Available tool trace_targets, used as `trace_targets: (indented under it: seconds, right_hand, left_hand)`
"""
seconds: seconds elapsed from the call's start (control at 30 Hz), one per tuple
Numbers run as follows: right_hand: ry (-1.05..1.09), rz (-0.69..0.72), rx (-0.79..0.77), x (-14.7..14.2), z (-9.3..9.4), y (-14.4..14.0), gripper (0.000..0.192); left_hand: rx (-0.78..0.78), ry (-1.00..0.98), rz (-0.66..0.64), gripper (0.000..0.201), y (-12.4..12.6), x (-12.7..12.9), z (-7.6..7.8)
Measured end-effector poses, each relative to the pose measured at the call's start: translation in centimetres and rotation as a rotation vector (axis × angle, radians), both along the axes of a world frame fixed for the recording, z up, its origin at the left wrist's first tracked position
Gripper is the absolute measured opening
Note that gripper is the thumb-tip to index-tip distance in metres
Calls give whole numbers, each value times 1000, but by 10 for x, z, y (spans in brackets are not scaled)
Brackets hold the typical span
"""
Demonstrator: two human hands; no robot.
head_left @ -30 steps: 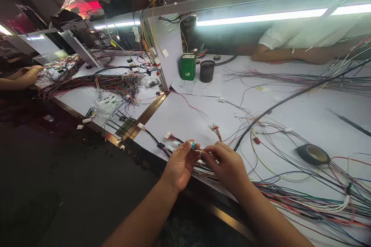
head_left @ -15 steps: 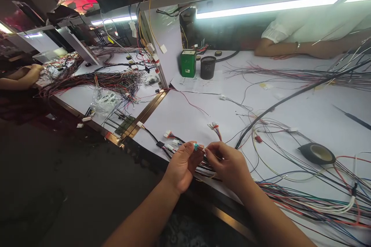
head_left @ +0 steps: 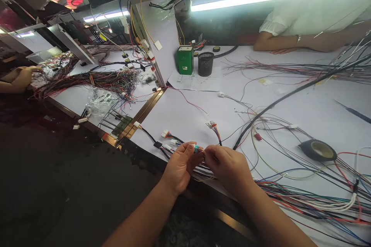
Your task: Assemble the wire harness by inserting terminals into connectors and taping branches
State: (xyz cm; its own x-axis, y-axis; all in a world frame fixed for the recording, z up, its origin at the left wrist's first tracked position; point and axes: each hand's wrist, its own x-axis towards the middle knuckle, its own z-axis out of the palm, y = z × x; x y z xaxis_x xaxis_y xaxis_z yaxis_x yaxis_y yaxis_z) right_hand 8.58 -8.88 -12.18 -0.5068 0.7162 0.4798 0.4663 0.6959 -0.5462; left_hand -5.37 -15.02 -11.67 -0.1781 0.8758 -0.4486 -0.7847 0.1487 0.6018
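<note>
My left hand (head_left: pixel 180 168) pinches a small blue connector (head_left: pixel 196 148) between thumb and fingers, just above the near edge of the white workbench (head_left: pixel 185 115). My right hand (head_left: pixel 228 168) meets it from the right, its fingertips closed on thin wires that run into the connector. Those wires trail right into a loose harness of coloured wires (head_left: pixel 304 197). White connectors on short leads (head_left: pixel 166 134) lie just beyond my left hand, and another white plug with red wires (head_left: pixel 211 124) lies farther back.
A roll of black tape (head_left: pixel 318 150) lies to the right. A green box (head_left: pixel 185 60) and a black mesh cup (head_left: pixel 205 64) stand at the back. A thick black cable (head_left: pixel 290 94) crosses the bench. Another person's arm (head_left: pixel 290 42) rests far right; someone's hand (head_left: pixel 21 77) works at far left.
Both hands stay together on the blue connector, fingers shifting slightly. The camera has tilted a little, so the bench items sit lower and to the left in view.
</note>
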Motion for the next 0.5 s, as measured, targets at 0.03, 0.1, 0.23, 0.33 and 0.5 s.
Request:
trace_targets:
  seconds: [0.03, 0.1, 0.23, 0.33, 0.5]
  right_hand:
    - [0, 2, 3, 0, 0, 0, 16]
    - [2, 5, -6, 1, 0, -1, 17]
    - [5, -10, -144, 2, 1, 0, 14]
    - [5, 12, -289, 2, 3, 0, 12]
    - [13, 5, -407, 0, 8, -1, 12]
  left_hand:
    - [8, 3, -2, 20, 0, 0, 0]
    - [22, 10, -10, 19, 1, 1, 1]
    - [39, 29, -41, 21, -1, 1, 1]
    - [43, 51, -33, 20, -2, 1, 0]
    - [51, 30, -49, 22, -4, 2, -1]
